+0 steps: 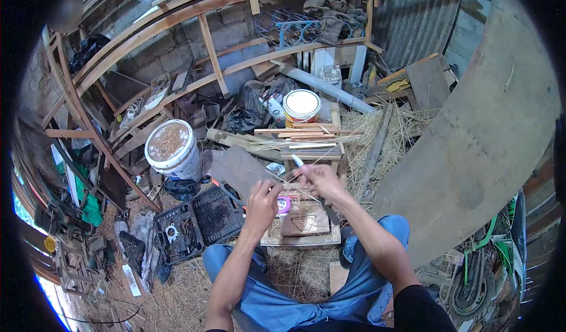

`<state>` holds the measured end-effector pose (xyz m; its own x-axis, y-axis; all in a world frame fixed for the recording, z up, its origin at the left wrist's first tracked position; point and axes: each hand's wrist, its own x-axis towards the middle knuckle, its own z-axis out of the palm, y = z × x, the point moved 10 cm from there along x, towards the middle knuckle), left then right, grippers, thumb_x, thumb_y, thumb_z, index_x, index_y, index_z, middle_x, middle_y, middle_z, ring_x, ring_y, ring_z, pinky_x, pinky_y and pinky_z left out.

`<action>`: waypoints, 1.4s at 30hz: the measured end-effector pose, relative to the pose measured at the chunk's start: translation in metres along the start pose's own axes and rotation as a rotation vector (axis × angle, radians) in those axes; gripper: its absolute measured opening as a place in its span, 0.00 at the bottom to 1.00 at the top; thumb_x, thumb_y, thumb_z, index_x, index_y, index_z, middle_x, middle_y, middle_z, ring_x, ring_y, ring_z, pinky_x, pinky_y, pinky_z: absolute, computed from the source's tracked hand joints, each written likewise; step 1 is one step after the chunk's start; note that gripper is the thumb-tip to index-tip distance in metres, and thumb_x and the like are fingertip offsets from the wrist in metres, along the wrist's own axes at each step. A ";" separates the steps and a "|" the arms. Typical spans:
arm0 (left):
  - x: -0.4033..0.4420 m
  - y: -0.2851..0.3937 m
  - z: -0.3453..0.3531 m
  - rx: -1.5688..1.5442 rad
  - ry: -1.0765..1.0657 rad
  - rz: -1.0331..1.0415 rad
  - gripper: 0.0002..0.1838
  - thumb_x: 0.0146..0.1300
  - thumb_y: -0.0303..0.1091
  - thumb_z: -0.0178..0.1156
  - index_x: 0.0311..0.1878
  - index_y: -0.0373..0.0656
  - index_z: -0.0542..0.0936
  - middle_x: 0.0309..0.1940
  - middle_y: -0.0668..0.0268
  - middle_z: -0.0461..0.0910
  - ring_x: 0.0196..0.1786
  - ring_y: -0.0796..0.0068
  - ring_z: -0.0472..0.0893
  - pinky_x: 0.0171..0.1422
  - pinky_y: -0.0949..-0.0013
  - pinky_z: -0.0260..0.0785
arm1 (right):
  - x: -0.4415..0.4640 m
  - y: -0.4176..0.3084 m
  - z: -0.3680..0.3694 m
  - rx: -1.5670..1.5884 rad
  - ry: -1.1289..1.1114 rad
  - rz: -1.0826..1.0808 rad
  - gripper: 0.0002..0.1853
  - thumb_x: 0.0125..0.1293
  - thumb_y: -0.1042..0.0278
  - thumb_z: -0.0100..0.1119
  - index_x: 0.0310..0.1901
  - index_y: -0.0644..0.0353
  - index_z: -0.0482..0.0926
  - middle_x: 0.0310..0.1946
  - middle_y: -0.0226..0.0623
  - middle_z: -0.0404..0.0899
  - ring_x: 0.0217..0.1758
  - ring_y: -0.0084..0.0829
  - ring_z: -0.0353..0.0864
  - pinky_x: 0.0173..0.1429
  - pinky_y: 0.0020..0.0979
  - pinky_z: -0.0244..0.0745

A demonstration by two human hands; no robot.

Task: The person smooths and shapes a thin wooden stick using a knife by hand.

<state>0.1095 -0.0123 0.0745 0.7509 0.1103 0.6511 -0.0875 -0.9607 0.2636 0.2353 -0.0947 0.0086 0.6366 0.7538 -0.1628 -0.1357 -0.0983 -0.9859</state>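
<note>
My left hand (pixel 263 202) is closed with the fingertips pinched together, seemingly on a thin bamboo strip (pixel 289 179) that runs toward my other hand. My right hand (pixel 323 183) is wrapped round a knife; its white handle end (pixel 298 161) sticks out at the top and a dark blade (pixel 331 213) shows below the wrist. Beneath the hands stands a low wooden bench (pixel 277 237). On it lie a wooden block (pixel 305 225) and a purple-and-white round item (pixel 284 204), close to my left fingers.
Thin wood and bamboo strips (pixel 295 134) lie stacked beyond the bench. A white bucket (pixel 173 149) and a lidded tub (pixel 302 105) stand behind. An open black tool case (pixel 200 223) sits at the left. A large board (pixel 471 131) leans at the right; straw covers the floor.
</note>
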 end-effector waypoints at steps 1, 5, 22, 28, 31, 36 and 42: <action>-0.001 0.000 -0.001 -0.007 -0.006 -0.003 0.08 0.51 0.20 0.60 0.36 0.40 0.81 0.30 0.61 0.76 0.36 0.58 0.75 0.41 0.58 0.67 | 0.001 0.000 -0.017 -0.008 0.083 0.008 0.18 0.73 0.56 0.47 0.43 0.63 0.80 0.24 0.25 0.75 0.18 0.13 0.62 0.19 0.18 0.58; -0.005 -0.001 -0.011 0.113 -0.016 0.038 0.11 0.46 0.21 0.59 0.34 0.43 0.81 0.31 0.65 0.75 0.36 0.64 0.74 0.42 0.62 0.64 | 0.001 0.002 -0.058 0.124 0.113 0.041 0.18 0.73 0.56 0.48 0.43 0.64 0.79 0.23 0.25 0.72 0.17 0.13 0.58 0.18 0.17 0.54; -0.038 -0.103 -0.042 -0.135 0.062 -0.434 0.04 0.55 0.25 0.63 0.35 0.37 0.83 0.26 0.62 0.76 0.29 0.69 0.75 0.36 0.68 0.65 | -0.018 -0.004 -0.200 -0.210 0.551 -0.077 0.21 0.73 0.54 0.42 0.43 0.67 0.77 0.22 0.32 0.74 0.22 0.23 0.71 0.27 0.26 0.66; -0.028 -0.078 0.006 -0.506 -0.044 -0.551 0.06 0.58 0.26 0.64 0.39 0.39 0.84 0.30 0.63 0.79 0.29 0.76 0.75 0.36 0.73 0.67 | -0.018 -0.044 -0.053 -0.525 0.165 -0.320 0.14 0.71 0.66 0.46 0.51 0.65 0.76 0.24 0.36 0.81 0.24 0.24 0.78 0.29 0.29 0.71; -0.015 -0.054 0.019 -0.639 -0.131 -0.557 0.06 0.60 0.27 0.62 0.40 0.38 0.84 0.34 0.63 0.81 0.35 0.76 0.77 0.41 0.75 0.69 | -0.024 -0.037 0.016 -0.138 -0.128 -0.130 0.21 0.73 0.62 0.47 0.62 0.64 0.67 0.23 0.32 0.79 0.17 0.15 0.66 0.19 0.19 0.59; -0.010 -0.031 0.037 -0.731 -0.250 -0.398 0.08 0.59 0.26 0.62 0.41 0.35 0.83 0.35 0.63 0.81 0.40 0.74 0.77 0.46 0.72 0.68 | -0.008 -0.011 0.035 0.077 -0.374 -0.027 0.18 0.73 0.60 0.49 0.52 0.66 0.75 0.21 0.29 0.76 0.16 0.14 0.62 0.19 0.18 0.54; -0.019 -0.040 0.028 -0.707 -0.357 -0.448 0.08 0.59 0.26 0.62 0.40 0.36 0.84 0.34 0.63 0.81 0.38 0.74 0.77 0.45 0.71 0.68 | -0.006 -0.024 -0.012 -0.012 -0.192 -0.077 0.20 0.71 0.55 0.51 0.44 0.69 0.78 0.20 0.28 0.75 0.16 0.12 0.59 0.19 0.18 0.51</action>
<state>0.1172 0.0167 0.0312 0.9590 0.2373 0.1547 -0.0315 -0.4534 0.8908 0.2438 -0.1041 0.0325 0.4879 0.8695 -0.0773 -0.0826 -0.0421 -0.9957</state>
